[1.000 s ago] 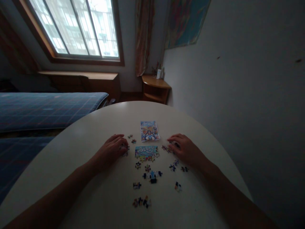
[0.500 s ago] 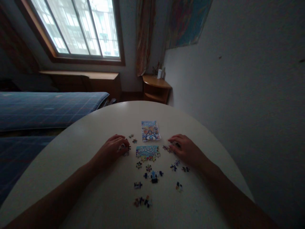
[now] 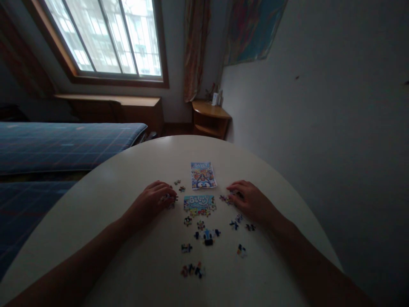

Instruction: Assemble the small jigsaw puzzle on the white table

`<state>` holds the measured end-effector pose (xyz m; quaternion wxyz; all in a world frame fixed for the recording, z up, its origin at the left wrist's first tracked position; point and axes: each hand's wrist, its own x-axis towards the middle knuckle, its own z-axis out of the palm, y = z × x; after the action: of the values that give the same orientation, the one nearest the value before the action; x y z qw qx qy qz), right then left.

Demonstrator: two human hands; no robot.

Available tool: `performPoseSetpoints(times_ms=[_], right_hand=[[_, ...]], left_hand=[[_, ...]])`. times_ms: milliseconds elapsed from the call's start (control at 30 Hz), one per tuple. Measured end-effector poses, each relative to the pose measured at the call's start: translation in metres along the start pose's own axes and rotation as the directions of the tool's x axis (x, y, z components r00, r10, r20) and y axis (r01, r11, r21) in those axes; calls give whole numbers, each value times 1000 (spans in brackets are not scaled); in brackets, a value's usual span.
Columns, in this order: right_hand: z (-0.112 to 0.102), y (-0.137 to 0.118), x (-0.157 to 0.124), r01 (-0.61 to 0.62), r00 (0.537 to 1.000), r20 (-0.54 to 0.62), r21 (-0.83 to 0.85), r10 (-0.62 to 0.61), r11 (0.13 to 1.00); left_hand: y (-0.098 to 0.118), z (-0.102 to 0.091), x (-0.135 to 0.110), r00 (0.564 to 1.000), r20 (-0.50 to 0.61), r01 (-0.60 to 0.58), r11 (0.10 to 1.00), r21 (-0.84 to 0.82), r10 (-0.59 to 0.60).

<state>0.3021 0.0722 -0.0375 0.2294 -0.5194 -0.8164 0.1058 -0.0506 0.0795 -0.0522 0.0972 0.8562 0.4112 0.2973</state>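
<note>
On a round white table (image 3: pixel 143 264) lies a partly joined strip of a colourful jigsaw (image 3: pixel 199 203) with a picture card (image 3: pixel 203 175) just beyond it. My left hand (image 3: pixel 154 201) rests left of the strip, fingers curled over a few loose pieces (image 3: pixel 169 198). My right hand (image 3: pixel 249 199) rests to the right, fingers bent over more loose pieces (image 3: pixel 227 199). Several loose pieces (image 3: pixel 207 235) are scattered nearer to me, with a small cluster (image 3: pixel 191 270) closest.
A blue checked bed (image 3: pixel 64 143) stands left of the table. Under the window (image 3: pixel 108 38) runs a wooden ledge, and a corner shelf (image 3: pixel 209 115) stands by the curtain. A plain wall (image 3: pixel 319 106) with a poster is close on the right.
Both hands stay where they were on the pieces. Only the view has drifted slightly.
</note>
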Motion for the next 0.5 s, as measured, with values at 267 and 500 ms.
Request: performPoseSetpoints(times_ms=[267, 500], right_hand=[[0, 0, 0, -5, 1000, 9, 1, 5, 1000], [2, -1, 0, -11, 1000, 28, 13, 11, 1000]], left_hand=[[6, -3, 0, 1000, 28, -13, 1000, -21, 14], [-2, 3, -2, 1000, -8, 23, 999, -28, -23]])
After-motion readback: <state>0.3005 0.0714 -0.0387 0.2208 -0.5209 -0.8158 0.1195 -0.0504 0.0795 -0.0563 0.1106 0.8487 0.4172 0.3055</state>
